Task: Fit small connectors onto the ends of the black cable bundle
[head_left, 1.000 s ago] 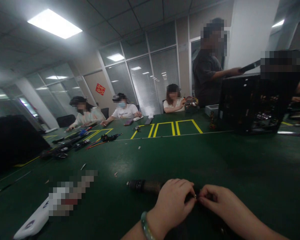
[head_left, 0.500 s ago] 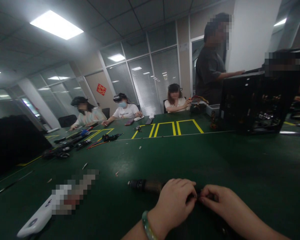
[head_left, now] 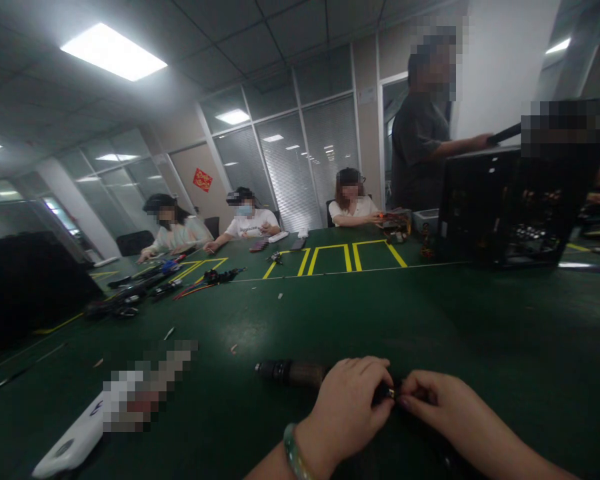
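Note:
Low in the head view, my left hand (head_left: 353, 403), with a green bangle (head_left: 296, 453) at its wrist, is closed on a small dark piece with a bright metallic tip (head_left: 391, 393). My right hand (head_left: 437, 397) is pinched right beside that tip; what its fingers hold is too small to name. A dark cylindrical tool (head_left: 290, 372) lies on the green table (head_left: 260, 320), its far part hidden behind my left hand. Dark, indistinct material shows under both hands.
A white object (head_left: 75, 437) lies at the lower left, partly pixelated. Cables and dark parts (head_left: 135, 290) lie farther back. A black computer case (head_left: 505, 207) stands at the right. Several people sit or stand across the table.
The metallic tip between my hands shows more clearly now. Both hands have barely moved. Across the table, a seated person's hands have lowered with the wired part.

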{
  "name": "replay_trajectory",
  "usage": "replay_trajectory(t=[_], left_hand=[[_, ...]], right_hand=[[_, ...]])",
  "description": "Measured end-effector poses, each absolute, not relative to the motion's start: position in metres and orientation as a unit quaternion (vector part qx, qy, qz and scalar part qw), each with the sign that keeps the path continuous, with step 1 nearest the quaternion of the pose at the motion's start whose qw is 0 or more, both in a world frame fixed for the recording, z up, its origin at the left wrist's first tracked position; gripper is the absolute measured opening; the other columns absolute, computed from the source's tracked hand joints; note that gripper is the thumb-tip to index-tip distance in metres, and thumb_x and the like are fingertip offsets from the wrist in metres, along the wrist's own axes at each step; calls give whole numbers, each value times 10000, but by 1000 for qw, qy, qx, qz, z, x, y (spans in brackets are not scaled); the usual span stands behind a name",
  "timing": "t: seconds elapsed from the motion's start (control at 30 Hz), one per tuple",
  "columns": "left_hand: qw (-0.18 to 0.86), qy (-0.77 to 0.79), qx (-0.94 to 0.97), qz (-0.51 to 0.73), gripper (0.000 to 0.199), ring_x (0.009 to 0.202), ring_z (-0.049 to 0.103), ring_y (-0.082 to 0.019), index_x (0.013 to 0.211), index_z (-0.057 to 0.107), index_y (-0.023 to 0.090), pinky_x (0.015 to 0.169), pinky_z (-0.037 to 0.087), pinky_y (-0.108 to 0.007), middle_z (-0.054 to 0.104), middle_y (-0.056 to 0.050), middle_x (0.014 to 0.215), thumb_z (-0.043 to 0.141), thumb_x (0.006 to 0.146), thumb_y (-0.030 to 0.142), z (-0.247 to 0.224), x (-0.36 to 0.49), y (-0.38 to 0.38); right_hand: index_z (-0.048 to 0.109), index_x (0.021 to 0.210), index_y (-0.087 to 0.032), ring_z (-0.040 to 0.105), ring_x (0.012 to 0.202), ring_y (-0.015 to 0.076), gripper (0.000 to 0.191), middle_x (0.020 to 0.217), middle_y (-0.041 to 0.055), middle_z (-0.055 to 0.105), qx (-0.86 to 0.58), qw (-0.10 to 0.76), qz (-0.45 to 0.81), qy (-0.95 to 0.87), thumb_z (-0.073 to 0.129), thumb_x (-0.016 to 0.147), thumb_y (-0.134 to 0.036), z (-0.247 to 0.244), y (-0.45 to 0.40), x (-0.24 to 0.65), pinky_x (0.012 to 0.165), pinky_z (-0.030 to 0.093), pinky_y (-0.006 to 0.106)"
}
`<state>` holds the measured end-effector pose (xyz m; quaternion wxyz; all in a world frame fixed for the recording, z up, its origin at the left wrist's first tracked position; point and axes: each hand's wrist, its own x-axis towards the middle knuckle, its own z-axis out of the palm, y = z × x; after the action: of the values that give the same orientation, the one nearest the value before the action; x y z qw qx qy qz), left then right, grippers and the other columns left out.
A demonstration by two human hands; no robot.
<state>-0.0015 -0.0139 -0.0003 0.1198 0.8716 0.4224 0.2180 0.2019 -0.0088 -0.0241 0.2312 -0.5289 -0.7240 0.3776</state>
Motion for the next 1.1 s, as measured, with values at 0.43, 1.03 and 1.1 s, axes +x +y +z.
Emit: replay_trajectory(t=[0.43,1.03,1.1], left_hand=[[116,410,880,209,167,1111,551,-160,954,561,222,945,418,-326,604,23,1206,618,823,136,4,-3,-14],[114,393,889,205,117,1087,564,-163,956,601,243,939,409,-333,628,38,1173,603,872,162,2,-3,-14],[122,402,881,215,166,1098,560,-173,993,585,241,944,409,-341,613,26,1202,630,845,181,2,-3,-14]], right_hand=[[678,769,-211,646,694,170,165,745,-9,703,-529,234,387,-718,570,842,-312,-17,-10,199,586,423,215],[672,762,-210,643,694,168,152,735,-17,700,-529,232,380,-723,579,838,-303,-19,-10,199,587,413,213],[675,766,-210,640,690,169,156,731,-15,699,-528,234,385,-720,574,839,-304,-19,-9,199,579,409,212]])
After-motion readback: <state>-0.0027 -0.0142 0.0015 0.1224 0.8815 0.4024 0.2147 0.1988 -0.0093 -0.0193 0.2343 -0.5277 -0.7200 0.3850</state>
